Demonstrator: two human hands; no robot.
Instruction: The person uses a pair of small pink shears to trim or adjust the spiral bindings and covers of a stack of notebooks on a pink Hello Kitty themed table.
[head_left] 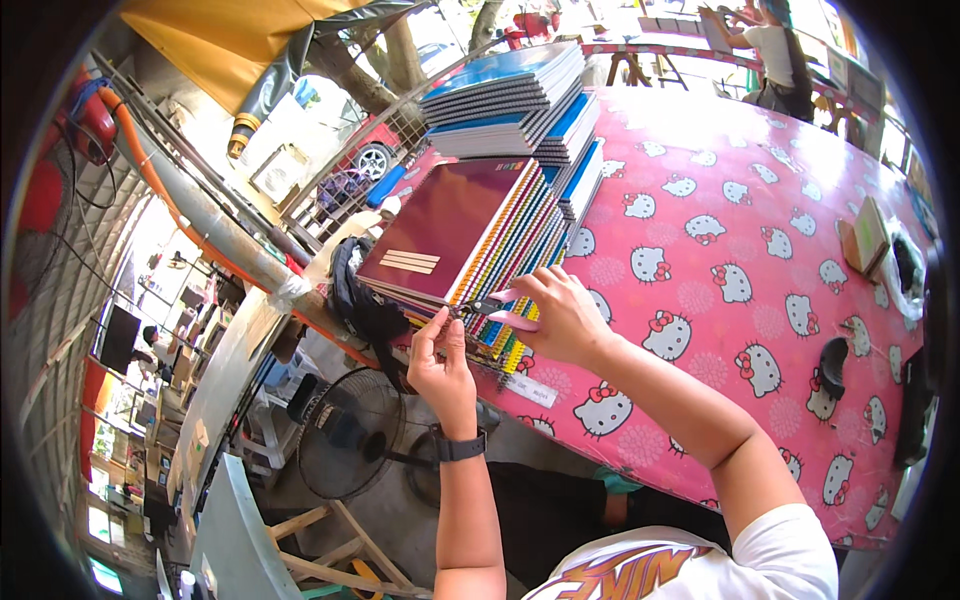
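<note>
A tall stack of spiral notebooks (515,262) with coils of several colours stands at the table's near left edge, a maroon-covered notebook (445,215) on top. My right hand (568,318) is closed round the pink handles of a pair of pliers (484,307). The dark jaws reach the near corner of the top notebook, by the end of its coil. Just below that corner my left hand (443,372) pinches with thumb and forefinger. What lies between those fingertips is too small to make out.
Blue-covered spiral notebooks (510,75) are piled behind the maroon one. The table wears a pink cat-patterned cover (690,290). A black fan (350,430) stands below its left edge. A black tape dispenser-like object (832,366) lies at right. Another person (780,60) works far right.
</note>
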